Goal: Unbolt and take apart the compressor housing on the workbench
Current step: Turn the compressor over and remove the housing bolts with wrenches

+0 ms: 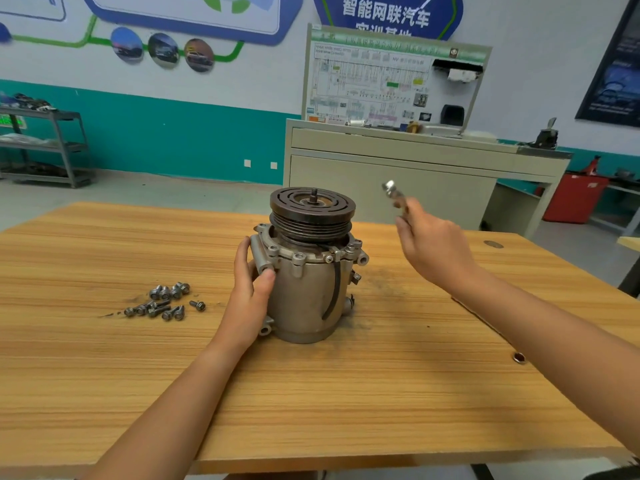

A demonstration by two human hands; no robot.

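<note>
Since it stands upright near the middle of the table (346,393), pulley (311,213) on top, the compressor housing (304,296) looks like a heavy, rigid metal casting. Its barrel is smooth and probably greasy, so the lugged flange is likely the surest hold. The left hand (251,289) grips it there, fingers (242,258) behind a lug and thumb in front. Beside it, the right hand (433,247) is raised clear, curled round a blurred metal tool (393,194). Loose bolts (162,301) lie heaped to the left, well apart.

The tool (393,194) in the right hand (433,247) is blurred, its handle hidden.
</note>
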